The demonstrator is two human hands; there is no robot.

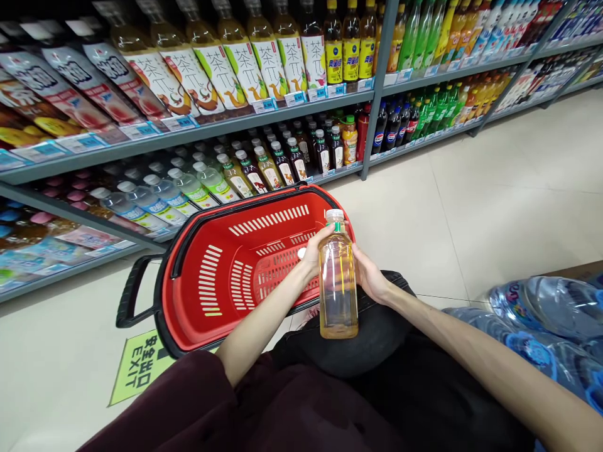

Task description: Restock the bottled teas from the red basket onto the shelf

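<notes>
A clear bottle (338,289) of pale amber drink, with a white cap and a green neck band, is held upright near my lap. My left hand (315,252) is closed around its upper left side, the thumb near the neck. On the other side, my right hand (370,275) grips the bottle too, with some fingers hidden behind it. Beyond my hands is a red shopping basket (188,314) with slotted walls and black handles. Close to my left hand, a small white thing (301,253) shows against the basket; I cannot make out what it is.
Shelves (211,135) of bottled drinks run along the far side, with price tags on their edges. Large water bottles (541,314) stand at the right. A green exit sign (141,364) is on the tiled floor (452,188) by the basket.
</notes>
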